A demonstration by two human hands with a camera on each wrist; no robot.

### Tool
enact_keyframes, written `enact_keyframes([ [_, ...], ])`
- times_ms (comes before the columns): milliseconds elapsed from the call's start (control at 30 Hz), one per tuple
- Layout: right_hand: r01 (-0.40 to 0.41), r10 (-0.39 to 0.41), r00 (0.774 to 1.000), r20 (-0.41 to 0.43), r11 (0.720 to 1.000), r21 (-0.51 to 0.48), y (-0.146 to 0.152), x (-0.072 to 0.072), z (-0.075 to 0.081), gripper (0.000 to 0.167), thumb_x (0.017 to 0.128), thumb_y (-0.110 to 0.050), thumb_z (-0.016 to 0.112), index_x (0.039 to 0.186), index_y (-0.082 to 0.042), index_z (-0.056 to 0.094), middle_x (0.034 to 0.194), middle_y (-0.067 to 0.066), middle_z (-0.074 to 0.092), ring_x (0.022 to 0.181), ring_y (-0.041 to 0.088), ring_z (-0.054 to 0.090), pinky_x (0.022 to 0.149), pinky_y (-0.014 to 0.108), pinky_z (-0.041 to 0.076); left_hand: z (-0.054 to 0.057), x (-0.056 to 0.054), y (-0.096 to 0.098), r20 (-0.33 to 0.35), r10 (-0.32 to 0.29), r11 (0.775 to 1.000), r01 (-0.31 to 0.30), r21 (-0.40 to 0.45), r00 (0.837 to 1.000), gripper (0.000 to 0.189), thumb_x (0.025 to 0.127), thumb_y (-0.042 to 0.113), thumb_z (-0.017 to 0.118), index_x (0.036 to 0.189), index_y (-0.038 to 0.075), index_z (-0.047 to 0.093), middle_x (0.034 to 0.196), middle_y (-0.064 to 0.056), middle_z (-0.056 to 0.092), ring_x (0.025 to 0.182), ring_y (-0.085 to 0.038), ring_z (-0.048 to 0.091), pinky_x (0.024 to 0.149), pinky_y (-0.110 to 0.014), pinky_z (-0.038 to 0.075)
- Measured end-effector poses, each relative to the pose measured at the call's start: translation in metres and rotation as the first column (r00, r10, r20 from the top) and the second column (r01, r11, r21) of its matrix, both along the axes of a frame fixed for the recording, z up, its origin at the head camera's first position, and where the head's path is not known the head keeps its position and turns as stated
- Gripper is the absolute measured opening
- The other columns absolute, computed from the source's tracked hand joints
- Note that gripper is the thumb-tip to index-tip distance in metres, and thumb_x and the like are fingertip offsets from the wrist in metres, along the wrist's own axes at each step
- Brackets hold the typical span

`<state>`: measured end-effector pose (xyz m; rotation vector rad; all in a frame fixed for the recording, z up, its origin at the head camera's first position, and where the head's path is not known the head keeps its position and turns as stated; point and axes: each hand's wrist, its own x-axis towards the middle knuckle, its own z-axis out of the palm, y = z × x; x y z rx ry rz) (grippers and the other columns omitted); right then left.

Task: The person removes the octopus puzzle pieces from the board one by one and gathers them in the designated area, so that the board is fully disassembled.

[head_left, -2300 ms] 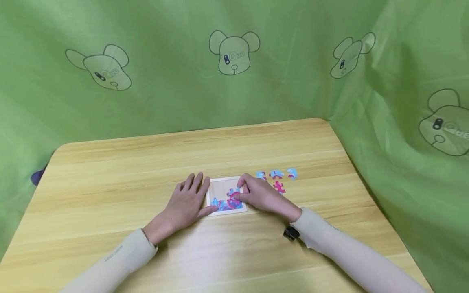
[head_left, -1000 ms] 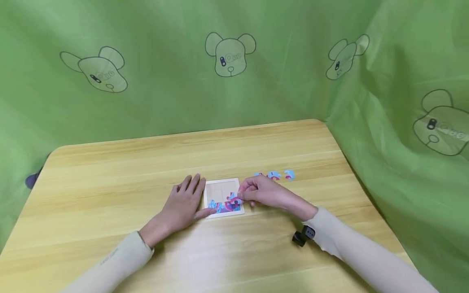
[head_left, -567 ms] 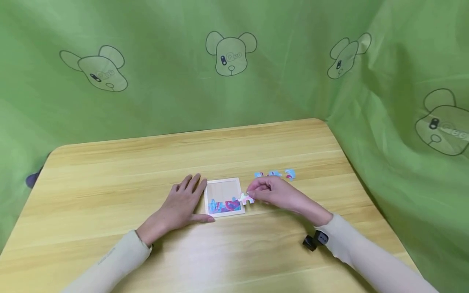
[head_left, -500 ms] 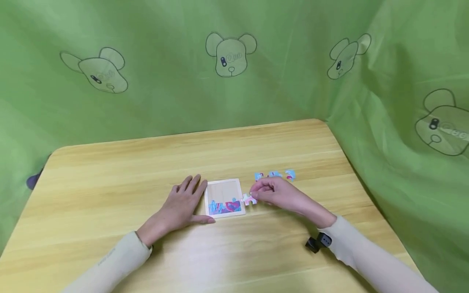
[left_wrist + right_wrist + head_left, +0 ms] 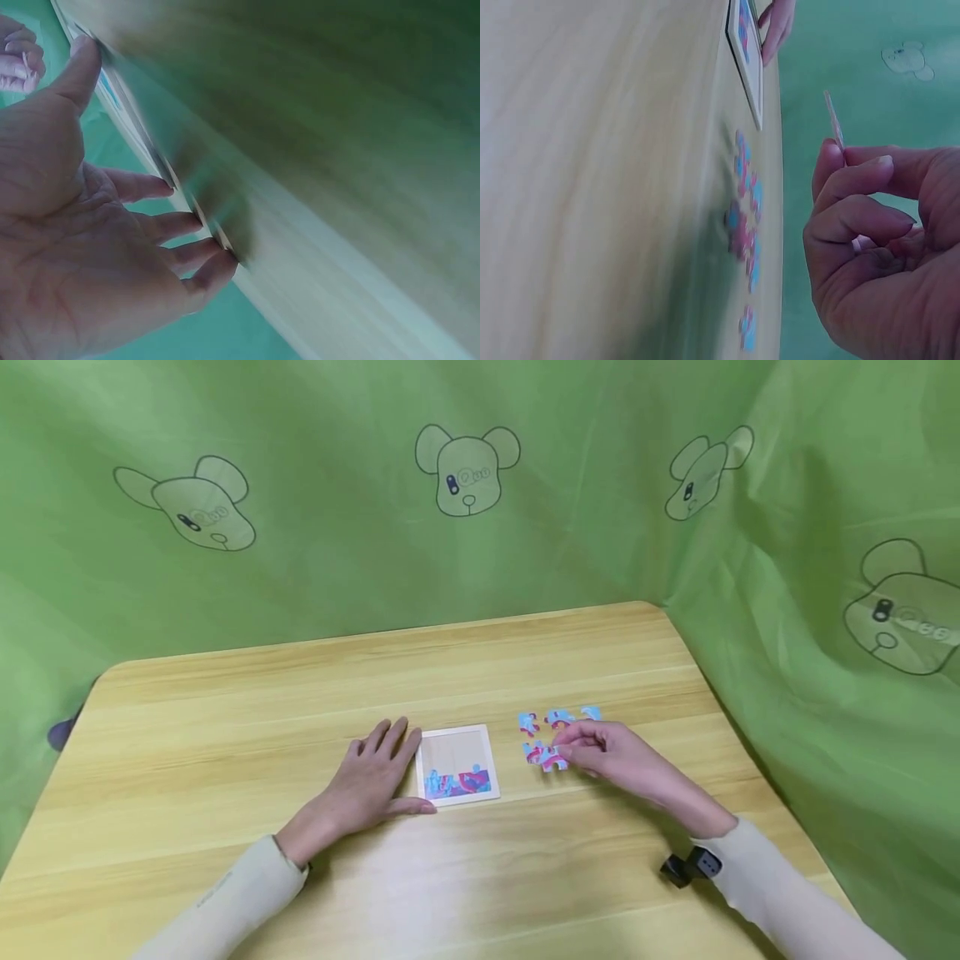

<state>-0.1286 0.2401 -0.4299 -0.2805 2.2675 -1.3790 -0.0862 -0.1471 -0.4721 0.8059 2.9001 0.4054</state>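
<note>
My right hand [image 5: 609, 758] pinches a blue-and-pink jigsaw piece [image 5: 553, 759] between thumb and fingertips, to the right of the puzzle tray. In the right wrist view that jigsaw piece [image 5: 835, 120] stands up edge-on from the fingertips, raised off the tabletop. The square pale wooden puzzle tray [image 5: 492, 762] has joined blue, pink and purple pieces [image 5: 457, 782] along its near side and bare wood behind them. Against the tray's left side lies my left hand [image 5: 367, 777], fingers extended, thumb by the near left corner. Its fingertips rest at the table surface in the left wrist view.
Loose jigsaw pieces lie right of the tray: one at the left [image 5: 528, 723], another in the middle [image 5: 558, 718], a third at the right [image 5: 591, 713], partly behind the right hand. A green curtain [image 5: 337, 568] surrounds the wooden table [image 5: 262, 718] at the back and sides.
My right hand has lifted a jigsaw piece out of the tray's right side and carried it rightward, near the loose pieces. My left hand stays beside the tray, its thumb slightly drawn back.
</note>
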Motion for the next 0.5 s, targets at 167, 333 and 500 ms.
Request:
enact_keyframes([
  [167,0.051,-0.051,0.999,0.006,0.999,-0.004,0.018,0.002,-0.005,0.027,0.105,-0.008,0.07,0.129,0.006,0.069,0.094,0.012,0.066,0.076,0.018,0.056,0.064,0.027,0.05,-0.001,0.0,-0.001,0.007,-0.004,1.0,0.004,-0.001,1.0,0.106,0.096,0.066,0.074,0.166,-0.005,0.037,0.168,-0.035,0.032,0.153,-0.056,0.033,0.108,-0.073,0.041],
  [333,0.078,-0.078,0.997,-0.01,0.996,0.044,0.035,0.0,-0.011,0.028,0.108,-0.013,0.069,0.129,0.005,0.07,0.093,0.011,0.066,0.074,0.017,0.055,0.063,0.027,0.049,-0.003,0.001,-0.002,0.015,0.013,1.0,-0.013,0.006,1.0,0.106,0.096,0.066,0.075,0.167,-0.004,0.037,0.17,-0.034,0.031,0.155,-0.055,0.031,0.11,-0.074,0.039],
  [500,0.11,-0.107,0.994,-0.032,0.987,0.119,0.049,-0.003,-0.014,0.029,0.108,-0.018,0.07,0.128,0.003,0.071,0.09,0.01,0.063,0.073,0.018,0.054,0.062,0.029,0.049,-0.002,0.001,-0.001,0.02,0.014,1.0,-0.015,0.024,1.0,0.105,0.096,0.065,0.075,0.167,-0.004,0.038,0.17,-0.033,0.031,0.155,-0.055,0.031,0.11,-0.074,0.038],
])
